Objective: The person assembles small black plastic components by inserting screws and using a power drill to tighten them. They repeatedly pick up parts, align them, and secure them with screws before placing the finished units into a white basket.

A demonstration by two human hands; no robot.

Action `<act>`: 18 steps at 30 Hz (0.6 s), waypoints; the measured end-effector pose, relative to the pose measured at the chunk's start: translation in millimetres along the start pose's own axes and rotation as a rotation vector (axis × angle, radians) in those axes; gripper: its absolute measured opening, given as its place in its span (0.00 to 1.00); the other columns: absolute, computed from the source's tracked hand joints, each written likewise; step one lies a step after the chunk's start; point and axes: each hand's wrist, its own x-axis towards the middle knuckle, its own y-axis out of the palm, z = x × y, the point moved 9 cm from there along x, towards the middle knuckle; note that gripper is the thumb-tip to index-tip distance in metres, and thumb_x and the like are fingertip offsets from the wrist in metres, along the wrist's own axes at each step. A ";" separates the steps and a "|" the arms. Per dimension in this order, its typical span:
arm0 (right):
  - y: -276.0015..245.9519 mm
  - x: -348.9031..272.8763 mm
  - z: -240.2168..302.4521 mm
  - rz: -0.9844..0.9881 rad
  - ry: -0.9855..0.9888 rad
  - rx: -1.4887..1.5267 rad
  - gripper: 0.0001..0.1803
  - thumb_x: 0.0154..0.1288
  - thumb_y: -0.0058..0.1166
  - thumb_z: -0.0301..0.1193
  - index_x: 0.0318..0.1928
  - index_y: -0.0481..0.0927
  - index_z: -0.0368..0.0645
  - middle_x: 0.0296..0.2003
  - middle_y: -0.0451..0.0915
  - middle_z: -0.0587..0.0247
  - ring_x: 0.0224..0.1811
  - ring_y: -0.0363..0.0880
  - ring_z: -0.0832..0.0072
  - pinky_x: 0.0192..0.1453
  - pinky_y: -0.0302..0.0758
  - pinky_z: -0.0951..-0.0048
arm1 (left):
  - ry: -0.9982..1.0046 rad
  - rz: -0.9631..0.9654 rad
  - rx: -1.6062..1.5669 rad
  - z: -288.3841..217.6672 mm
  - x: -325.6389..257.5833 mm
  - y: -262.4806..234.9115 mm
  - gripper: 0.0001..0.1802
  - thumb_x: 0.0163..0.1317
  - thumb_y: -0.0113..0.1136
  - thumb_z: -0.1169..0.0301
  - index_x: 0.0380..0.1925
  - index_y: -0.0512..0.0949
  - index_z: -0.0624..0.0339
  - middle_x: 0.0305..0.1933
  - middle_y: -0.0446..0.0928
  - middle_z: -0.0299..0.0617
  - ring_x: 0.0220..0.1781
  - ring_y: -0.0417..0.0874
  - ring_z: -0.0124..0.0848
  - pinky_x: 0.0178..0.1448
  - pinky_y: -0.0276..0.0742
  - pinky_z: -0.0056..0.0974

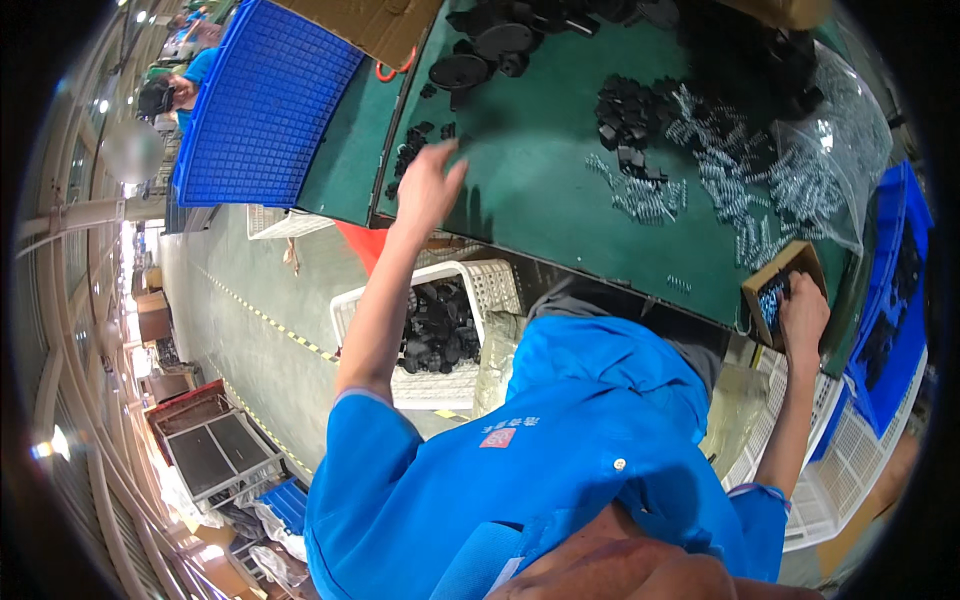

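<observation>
- Far left of the left hand, past the side edge of the green table: a large gridded blue crate, well apart from the fingers.
- Just beside the left hand's fingertips: a strip of small black parts. Spread loosely, with apparently nothing between thumb and fingers; too blurred to be sure. Could scatter over the nearby table edge if swept too fast, or come up in twos from lying so tightly together.
- Below the left hand, toward the body and off the table: a white basket full of black pieces. Could end up with mixed kinds through anything knocked off above.
- Between the hands, nearer the right: black blocks and, beside them, coil springs. Could tangle if dragged together.
- At the right hand: a small open cardboard box, entered by the fingers, over small blue-silver pieces. Cannot tell how far closed, or on what. Could tip off the near edge if pressed on the rim.
- Beyond and right of the right hand: a clear plastic bag, then a blue tray. Could snag on loose film when reaching across.
</observation>
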 end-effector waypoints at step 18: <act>-32.4 -26.2 -27.4 -0.604 0.196 0.677 0.06 0.57 0.63 0.25 0.36 0.83 0.38 0.34 0.83 0.61 0.34 0.83 0.68 0.39 0.77 0.72 | -0.059 -0.108 0.102 -64.9 93.0 33.7 0.46 0.38 0.75 0.59 0.63 0.72 0.53 0.55 0.73 0.52 0.57 0.77 0.47 0.63 0.72 0.46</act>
